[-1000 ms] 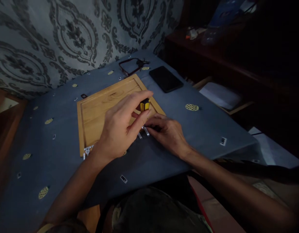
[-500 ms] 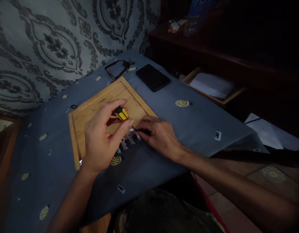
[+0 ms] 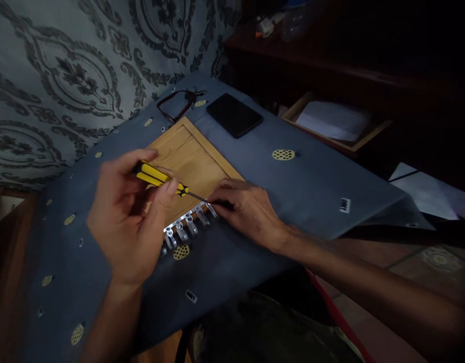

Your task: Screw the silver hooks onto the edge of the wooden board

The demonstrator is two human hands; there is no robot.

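My left hand (image 3: 132, 217) grips a yellow and black screwdriver (image 3: 156, 176) by its handle, between thumb and fingers. The thin shaft slants down to the right, its tip close to the fingertips of my right hand (image 3: 249, 212). Those fingers are pinched at the right end of a metal strip with several hooks (image 3: 190, 222), along the near edge of a framed wooden board (image 3: 196, 164). Whatever lies inside the right pinch is hidden; the shaft's tip may be touching it. My left hand covers part of the board's left side.
A blue cloth printed with pineapples (image 3: 292, 201) covers the table. Beyond the board lie a dark phone (image 3: 235, 115) and a pair of glasses (image 3: 175, 105). An open drawer with papers (image 3: 332, 121) is at the right, and a patterned curtain or wall (image 3: 73, 65) rises at the back left.
My left hand has moved left and tipped the screwdriver over, so its shaft and more of the hooked strip now show. The right hand stays pinched at the strip. The view has shifted slightly.
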